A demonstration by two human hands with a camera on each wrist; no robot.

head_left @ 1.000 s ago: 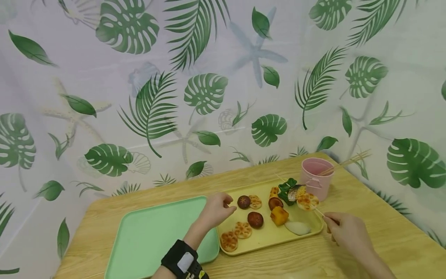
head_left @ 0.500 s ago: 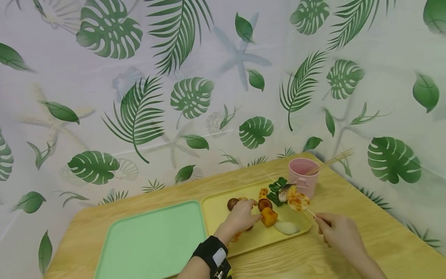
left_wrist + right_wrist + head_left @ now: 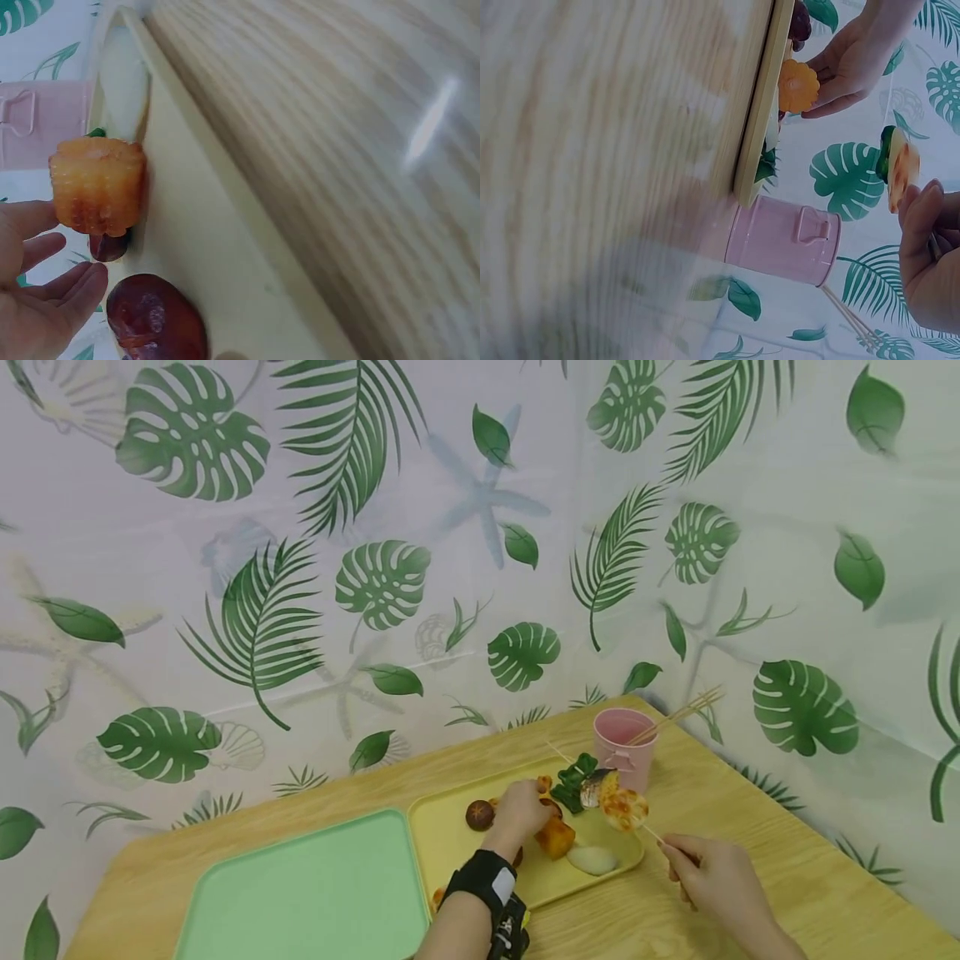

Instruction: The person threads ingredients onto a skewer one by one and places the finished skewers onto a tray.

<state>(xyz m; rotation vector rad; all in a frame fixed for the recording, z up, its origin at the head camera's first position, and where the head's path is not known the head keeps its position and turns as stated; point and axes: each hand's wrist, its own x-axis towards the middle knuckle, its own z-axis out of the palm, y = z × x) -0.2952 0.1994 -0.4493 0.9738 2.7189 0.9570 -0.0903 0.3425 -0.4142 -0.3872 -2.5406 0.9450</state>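
My left hand reaches over the yellow tray. In the left wrist view its fingers are parted beside a corn piece and a small brown mushroom, gripping neither; whether a fingertip touches the corn, I cannot tell. A larger dark mushroom lies nearer. My right hand pinches a skewer at the tray's right edge. Threaded on it are a browned lotus root slice, a round slice with a dark rim and green leaves.
A green tray lies left of the yellow one. Behind the yellow tray's right end stands a pink bucket with several bare sticks. A pale oval piece and a scored mushroom lie on the yellow tray.
My left hand has moved right from the tray's left side to the brown mushroom and corn piece. The right hand keeps holding the skewer. The head view has turned rightward.
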